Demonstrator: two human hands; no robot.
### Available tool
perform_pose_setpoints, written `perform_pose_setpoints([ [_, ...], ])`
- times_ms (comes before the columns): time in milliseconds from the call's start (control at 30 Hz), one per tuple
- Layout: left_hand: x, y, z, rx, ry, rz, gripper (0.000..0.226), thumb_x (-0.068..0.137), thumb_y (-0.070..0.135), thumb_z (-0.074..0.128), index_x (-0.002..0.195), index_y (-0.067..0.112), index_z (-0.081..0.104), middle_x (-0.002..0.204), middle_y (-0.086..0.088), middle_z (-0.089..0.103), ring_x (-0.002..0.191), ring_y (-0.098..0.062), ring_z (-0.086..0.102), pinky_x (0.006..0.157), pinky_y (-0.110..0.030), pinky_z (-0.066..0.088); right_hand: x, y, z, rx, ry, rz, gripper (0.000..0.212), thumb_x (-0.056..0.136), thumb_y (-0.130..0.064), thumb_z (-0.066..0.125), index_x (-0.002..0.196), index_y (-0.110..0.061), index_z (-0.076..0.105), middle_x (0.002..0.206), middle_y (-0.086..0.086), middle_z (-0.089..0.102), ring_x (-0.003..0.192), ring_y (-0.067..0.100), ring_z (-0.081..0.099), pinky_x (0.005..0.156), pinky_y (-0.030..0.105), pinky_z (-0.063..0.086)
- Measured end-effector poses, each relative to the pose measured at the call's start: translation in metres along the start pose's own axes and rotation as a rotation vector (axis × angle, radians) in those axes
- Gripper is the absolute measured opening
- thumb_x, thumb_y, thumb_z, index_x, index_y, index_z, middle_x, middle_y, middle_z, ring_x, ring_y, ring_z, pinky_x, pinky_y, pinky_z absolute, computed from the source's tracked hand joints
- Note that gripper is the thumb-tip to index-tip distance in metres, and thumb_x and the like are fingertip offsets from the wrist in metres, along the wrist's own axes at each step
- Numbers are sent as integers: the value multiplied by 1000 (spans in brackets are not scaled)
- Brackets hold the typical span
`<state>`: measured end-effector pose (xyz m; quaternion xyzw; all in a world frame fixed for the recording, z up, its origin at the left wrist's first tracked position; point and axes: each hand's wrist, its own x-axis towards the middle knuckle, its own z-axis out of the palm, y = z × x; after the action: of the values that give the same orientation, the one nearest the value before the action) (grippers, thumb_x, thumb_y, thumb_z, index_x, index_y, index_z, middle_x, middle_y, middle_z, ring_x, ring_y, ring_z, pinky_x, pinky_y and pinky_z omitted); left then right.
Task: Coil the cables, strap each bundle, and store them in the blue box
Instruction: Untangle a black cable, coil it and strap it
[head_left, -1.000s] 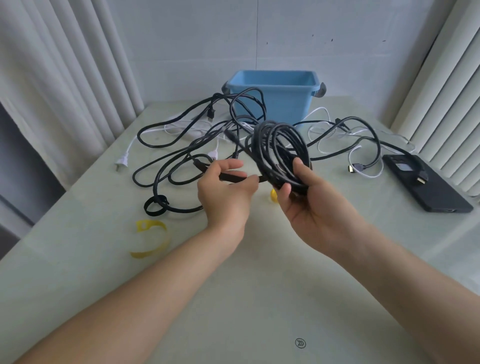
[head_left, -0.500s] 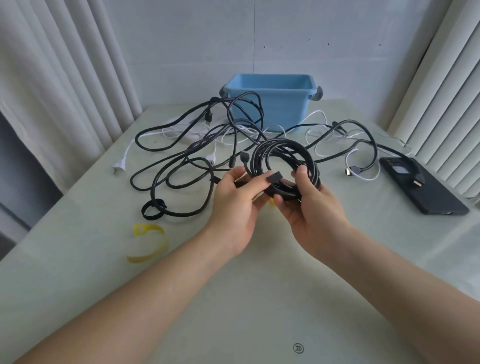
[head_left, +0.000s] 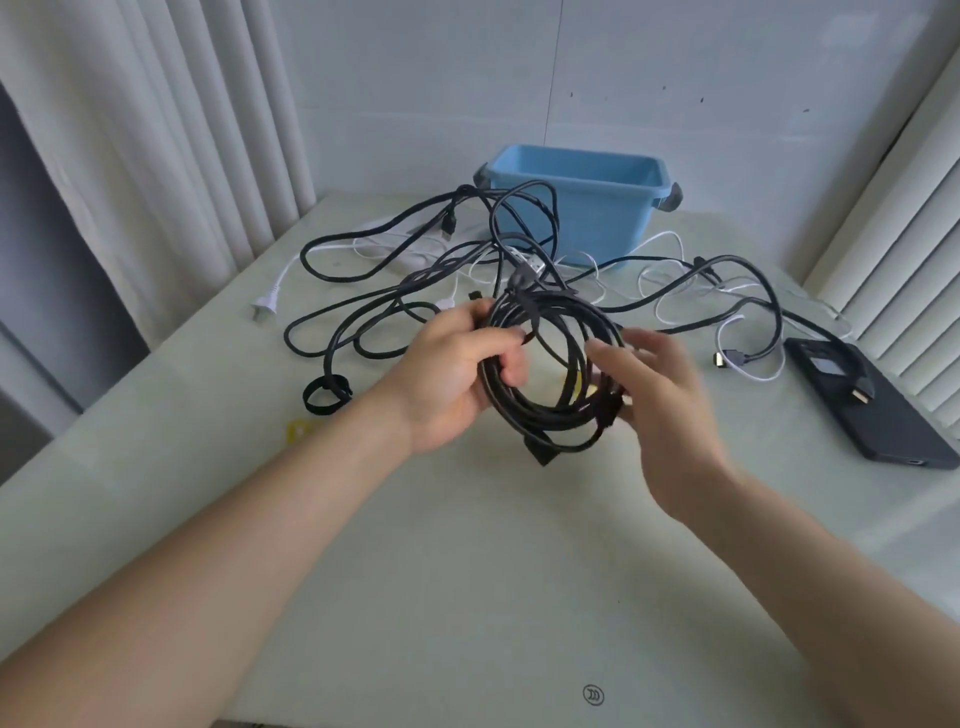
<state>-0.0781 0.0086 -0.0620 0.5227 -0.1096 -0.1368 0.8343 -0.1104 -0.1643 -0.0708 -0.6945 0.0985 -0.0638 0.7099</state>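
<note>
Left hand (head_left: 457, 374): we saw it clamped round the left side of the black coil (head_left: 550, 421), held up over the middle of the table (head_left: 467, 571).
Right hand (head_left: 660, 395): blurred, fingers spread apart beside the coil's right side; we could not tell whether they touched it.
Blue box (head_left: 582, 218): at the table's far edge, behind the loose cables (head_left: 363, 312).
Straps: the black strap (head_left: 324, 396) and yellow strap (head_left: 301, 431) lay toward the left edge, unused.
Risk: we judged that with one hand gripping, the turns could spring apart, or the hanging plug (head_left: 540, 451) could snag the loose cables before strapping.
</note>
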Motion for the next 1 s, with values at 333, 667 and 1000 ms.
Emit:
perform_pose_setpoints([
  [333,-4,-1,-5,189,-263,-234,24,92,-14,48,88,10,46,77,-7,41,58,-10,44,52,-20,36,13,-4,-5,-789,-472,-843,59,72,-9,70,130,-14,58,118,1,57,108,17,57,94,32,49],
  [667,-3,-5,-7,121,-193,-359,18,91,-14,49,95,3,53,74,-8,45,60,-11,47,51,-16,42,16,-6,-11,-838,-457,-926,47,79,-31,83,119,-17,65,95,-23,60,83,-12,55,77,4,38],
  [1000,-3,-7,-6,306,-198,-236,21,80,9,61,99,2,65,75,-6,61,70,-14,61,67,-23,55,11,2,-12,-545,-426,-665,20,82,-19,80,99,-25,73,71,-25,66,64,1,60,65,9,41],
])
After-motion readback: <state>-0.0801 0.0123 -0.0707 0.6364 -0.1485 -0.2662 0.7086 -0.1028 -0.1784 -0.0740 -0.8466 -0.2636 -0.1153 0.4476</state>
